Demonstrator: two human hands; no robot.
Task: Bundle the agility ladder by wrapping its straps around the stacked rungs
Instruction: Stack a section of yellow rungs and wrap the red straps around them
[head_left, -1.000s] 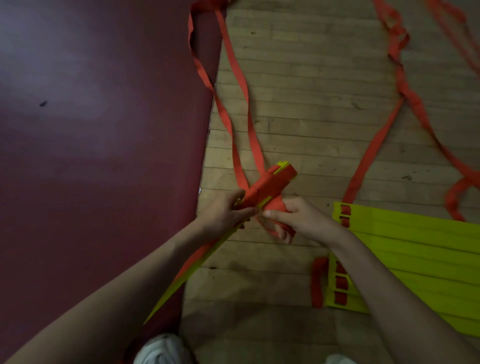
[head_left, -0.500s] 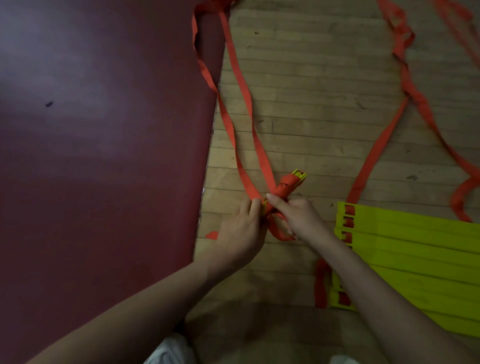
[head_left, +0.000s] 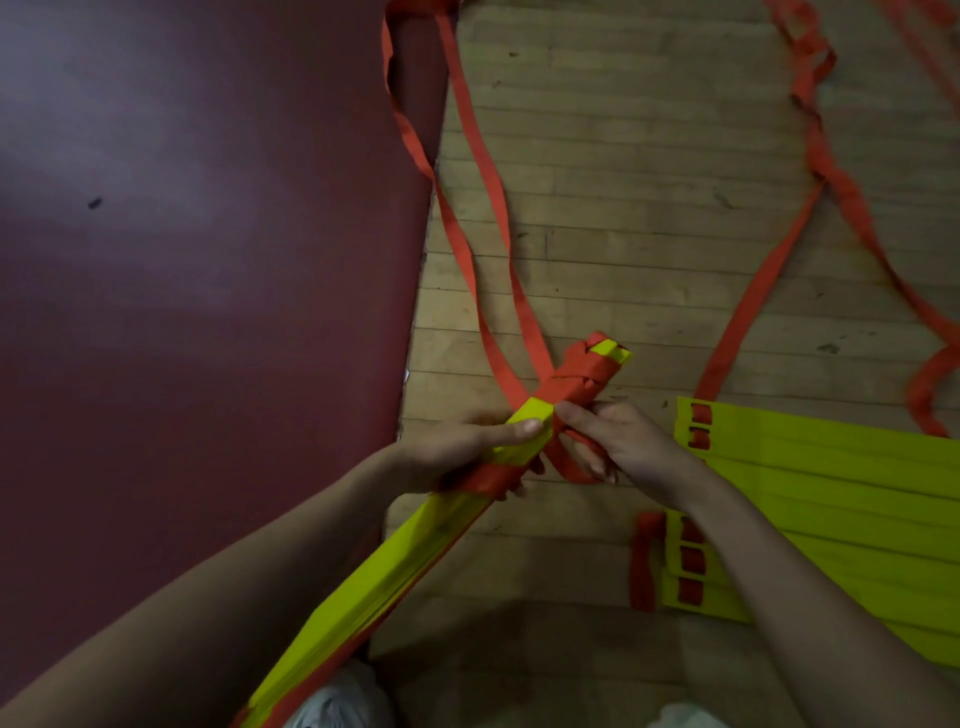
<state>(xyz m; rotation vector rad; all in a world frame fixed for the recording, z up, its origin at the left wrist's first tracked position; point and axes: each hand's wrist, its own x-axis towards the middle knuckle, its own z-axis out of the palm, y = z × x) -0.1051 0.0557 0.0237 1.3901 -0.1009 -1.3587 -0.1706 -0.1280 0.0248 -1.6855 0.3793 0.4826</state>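
Dim, soft focus, wide-angle edge distortion

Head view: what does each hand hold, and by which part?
Left hand grips the stacked yellow plastic rungs near their wrapped end; right hand pinches the orange fabric strap beside it.

Stacked yellow plastic rungs (head_left: 395, 566) swung round, long end now toward 7 o'clock; left hand (head_left: 441, 457) regripped, thumb on top.

left hand (head_left: 457, 457) and right hand (head_left: 623, 441) are bare, forearms (head_left: 234, 597) uncovered. whitish left shoe (head_left: 343, 701) and right shoe (head_left: 685, 719) tips show at the frame's bottom edge.
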